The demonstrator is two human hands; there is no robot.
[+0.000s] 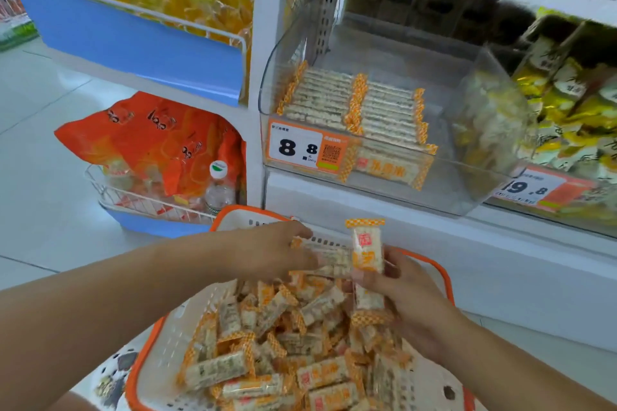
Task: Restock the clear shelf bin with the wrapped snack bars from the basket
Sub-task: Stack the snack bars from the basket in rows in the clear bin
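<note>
A white basket with an orange rim sits low in front of me, full of loose wrapped snack bars with orange checked ends. Above its far side my left hand holds a small stack of bars lying sideways. My right hand grips one bar that stands upright against that stack. The clear shelf bin is higher up on the shelf, with two neat rows of the same bars in its left part and bare room on its right.
A price tag reading 8.8 is on the bin's front. A neighbouring clear bin with yellow and white packets stands to the right. Left of the shelf post are orange snack bags and a water bottle in a wire basket.
</note>
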